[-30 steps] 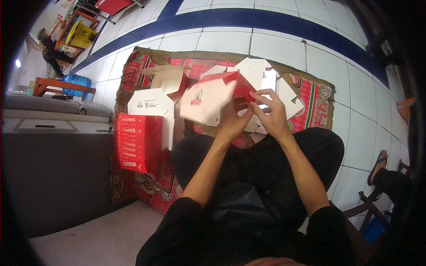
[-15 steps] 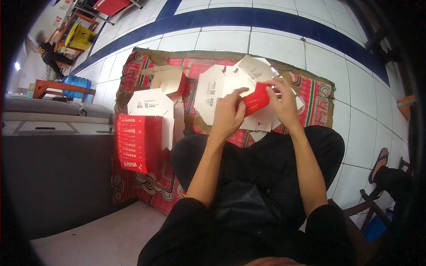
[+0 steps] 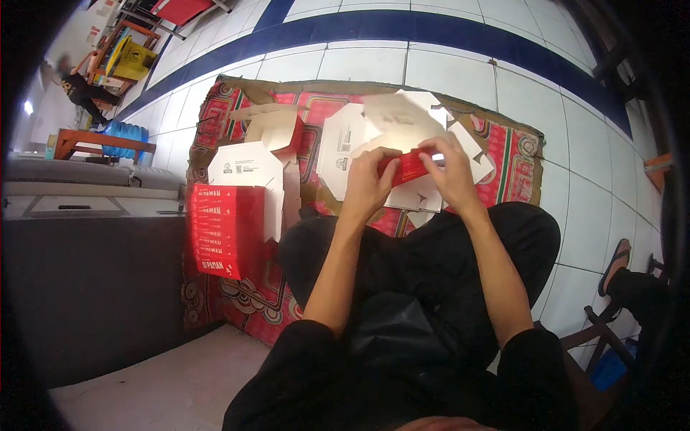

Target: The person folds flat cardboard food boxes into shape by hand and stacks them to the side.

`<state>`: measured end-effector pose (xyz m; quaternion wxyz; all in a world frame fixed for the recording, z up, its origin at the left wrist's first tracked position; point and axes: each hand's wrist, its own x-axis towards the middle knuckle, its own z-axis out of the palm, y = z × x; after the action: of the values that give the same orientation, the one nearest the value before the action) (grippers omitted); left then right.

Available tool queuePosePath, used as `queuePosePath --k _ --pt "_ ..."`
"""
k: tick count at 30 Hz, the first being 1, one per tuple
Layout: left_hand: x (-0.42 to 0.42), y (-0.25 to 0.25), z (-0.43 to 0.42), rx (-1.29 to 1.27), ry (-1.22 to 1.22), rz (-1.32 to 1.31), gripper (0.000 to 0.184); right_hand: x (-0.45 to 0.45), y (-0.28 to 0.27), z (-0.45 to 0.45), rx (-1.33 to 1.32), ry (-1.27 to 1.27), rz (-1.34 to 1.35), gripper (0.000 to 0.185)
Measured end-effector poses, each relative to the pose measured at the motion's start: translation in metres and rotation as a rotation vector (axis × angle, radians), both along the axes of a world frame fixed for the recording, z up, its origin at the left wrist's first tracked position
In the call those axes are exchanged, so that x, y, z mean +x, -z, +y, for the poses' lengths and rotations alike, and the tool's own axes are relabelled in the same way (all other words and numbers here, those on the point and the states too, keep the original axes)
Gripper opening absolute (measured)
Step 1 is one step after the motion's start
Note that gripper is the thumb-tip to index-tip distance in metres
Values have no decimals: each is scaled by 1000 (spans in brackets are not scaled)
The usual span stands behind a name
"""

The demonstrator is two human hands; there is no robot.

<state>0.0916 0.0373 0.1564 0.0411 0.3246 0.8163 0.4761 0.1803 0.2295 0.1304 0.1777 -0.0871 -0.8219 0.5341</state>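
Below us spreads the white-tiled floor [image 3: 359,61], crossed by a dark blue band. On it lies a red patterned mat [image 3: 514,169], and we sit with our legs folded at its near edge. To our left, a stack of red boxes [image 3: 226,233] stands on the mat, with a printed white sheet [image 3: 248,172] just beyond and an open carton [image 3: 279,133] farther off. White flat blanks [image 3: 338,151] lie spread in front of us, overlapping under and around our work.

Over those blanks we hold a red-walled box [image 3: 410,170], its pale inside turned up and away from us. Its red wall faces us, the long axis running from one hand to the other and rising slightly to the right. Neither hand is nearer: the left hand [image 3: 370,179] is closed on the wall's left end, thumb on our side, and the right hand [image 3: 451,172] pinches the right end, thumb and fingers by the upper corner. Fingertips beyond the wall are partly hidden, so we cannot tell exactly where they press.
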Motion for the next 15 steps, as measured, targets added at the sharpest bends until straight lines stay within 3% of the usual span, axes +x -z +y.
queuePosePath --k 7,11,13,15 --pt "-3 4 -1 21 -28 -107 18 -3 17 0 -23 369 8 18" --pt "-4 1 -4 -84 -5 -52 20 -3 14 -10 88 277 28 22" --pt "-7 5 -5 35 -21 92 16 0 7 -19 -77 119 30 22" --pt "-7 7 -7 45 -14 65 15 1 6 -21 -105 57 36 25"
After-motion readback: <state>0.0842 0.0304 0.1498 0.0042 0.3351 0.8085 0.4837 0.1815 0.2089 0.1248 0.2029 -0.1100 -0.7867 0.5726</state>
